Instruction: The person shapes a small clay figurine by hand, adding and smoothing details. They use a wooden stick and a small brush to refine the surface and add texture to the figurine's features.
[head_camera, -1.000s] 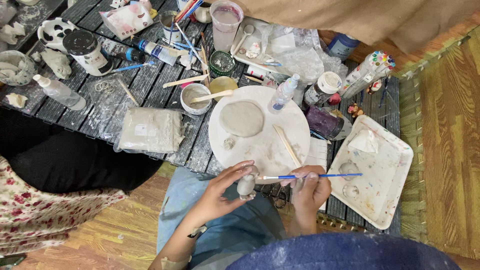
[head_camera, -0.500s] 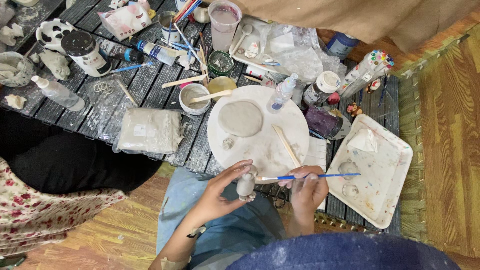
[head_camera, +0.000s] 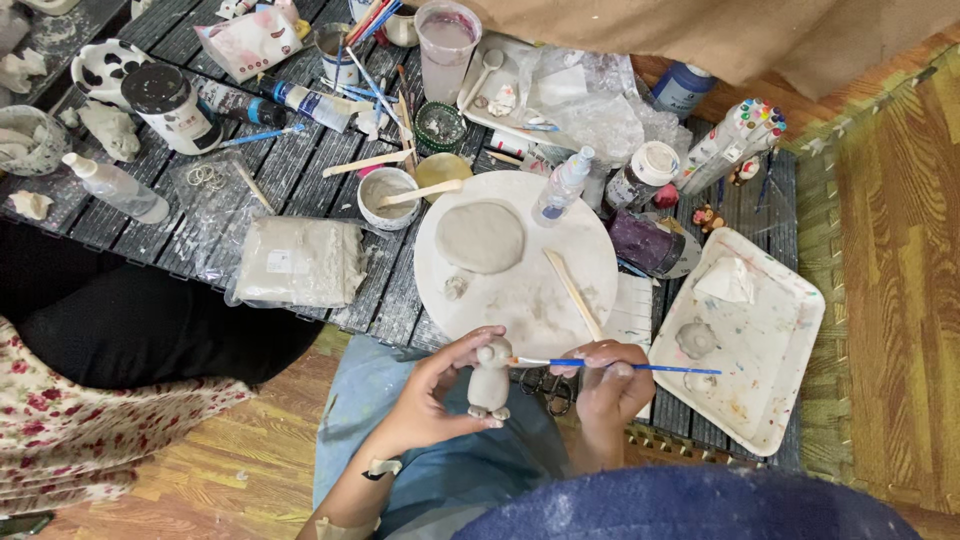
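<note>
gripping a small clay figure (head_camera: 489, 378), the left hand (head_camera: 432, 395) faces the right hand (head_camera: 610, 385), closed around a blue paintbrush (head_camera: 610, 365) just off the table's (head_camera: 300, 180) near edge.

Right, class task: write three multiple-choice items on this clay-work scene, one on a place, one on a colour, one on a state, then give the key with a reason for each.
1. Where does the flattened clay disc lie?
A. on the round white board
B. on the square paint tray
C. on the floor

2. What colour is the handle of the brush in the right hand?
A. red
B. blue
C. green

3. How is the small clay figure being kept?
A. lying flat on the table
B. standing on the tray
C. held upright in the left hand

Key: 1 A, the disc sits on the upper part of the round board. 2 B, the thin handle running out to the right is blue. 3 C, the left hand's fingers wrap the figure, with the brush tip at its head.
</note>
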